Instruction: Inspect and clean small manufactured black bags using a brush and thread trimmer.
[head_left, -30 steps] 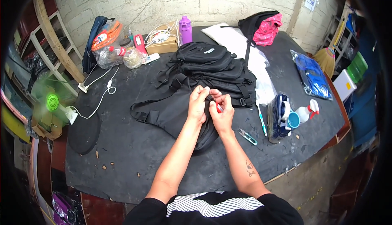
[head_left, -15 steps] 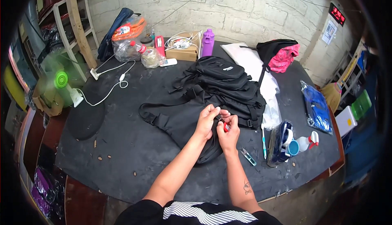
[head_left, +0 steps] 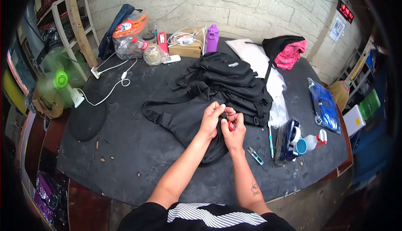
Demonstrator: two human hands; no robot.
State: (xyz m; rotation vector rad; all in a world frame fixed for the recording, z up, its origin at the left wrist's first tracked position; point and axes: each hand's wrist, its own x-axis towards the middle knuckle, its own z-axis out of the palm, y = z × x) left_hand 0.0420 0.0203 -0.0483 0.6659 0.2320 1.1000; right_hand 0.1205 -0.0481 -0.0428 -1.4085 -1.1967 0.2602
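A black backpack (head_left: 234,74) lies on the dark table in front of me, its straps and back panel spread toward me. My left hand (head_left: 212,121) is closed, pinching a piece of the backpack's black strap or edge. Close beside it, my right hand (head_left: 234,134) is wrapped round a small red lighter (head_left: 230,125), mostly covered by the fingers. Both hands meet over the near part of the bag, so the exact spot between the fingertips is hidden. Thread snips (head_left: 255,156) lie right of my right forearm, near a toothbrush (head_left: 271,141).
On the right stand a dark blue clear-sided case (head_left: 287,145), a spray bottle (head_left: 312,142) and a bagged blue item (head_left: 323,105). A purple bottle (head_left: 212,38), a cardboard box (head_left: 186,50) and a pink-black bag (head_left: 289,53) line the back. A green fan (head_left: 61,79) spins at left.
My hands stay closed at the same part of the backpack, with only slight finger movement. The whole view has shifted a little.
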